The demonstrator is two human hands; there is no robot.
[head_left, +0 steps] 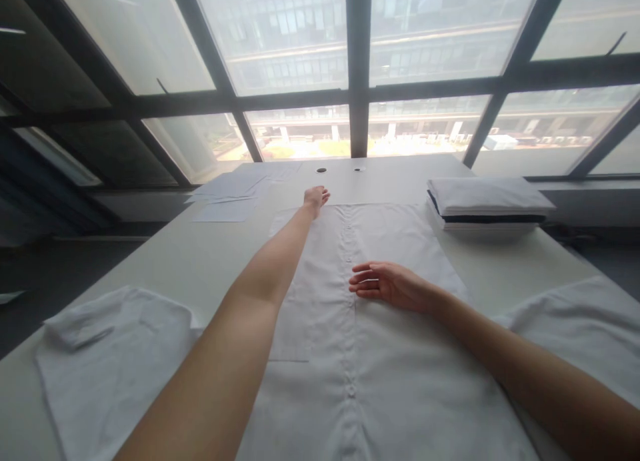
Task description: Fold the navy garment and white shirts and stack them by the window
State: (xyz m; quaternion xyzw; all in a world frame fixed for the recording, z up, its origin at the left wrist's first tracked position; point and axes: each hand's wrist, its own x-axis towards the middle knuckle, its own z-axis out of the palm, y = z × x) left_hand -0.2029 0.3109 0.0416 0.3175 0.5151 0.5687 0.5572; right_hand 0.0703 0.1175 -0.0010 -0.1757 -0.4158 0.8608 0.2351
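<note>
A white button-front garment [400, 374] lies spread on the table, with its button line running away from me down the middle. One white sleeve [115, 361] rests folded at the left, and the other sleeve [585, 327] reaches off to the right. My left hand [315, 199] is stretched out to the garment's far edge, fingers apart and slightly bent, with nothing visible in them. Over the middle of the garment, beside the buttons, is my right hand [387, 285]. Its fingers are extended and loosely spread, holding nothing; whether it touches the cloth I cannot tell.
A stack of folded white cloth [487, 204] with a dark layer stands at the right. Several paper sheets [230, 193] lie at the far left of the white table [195, 261]. Two round holes [321, 171] are near the far edge, before large windows [295, 41].
</note>
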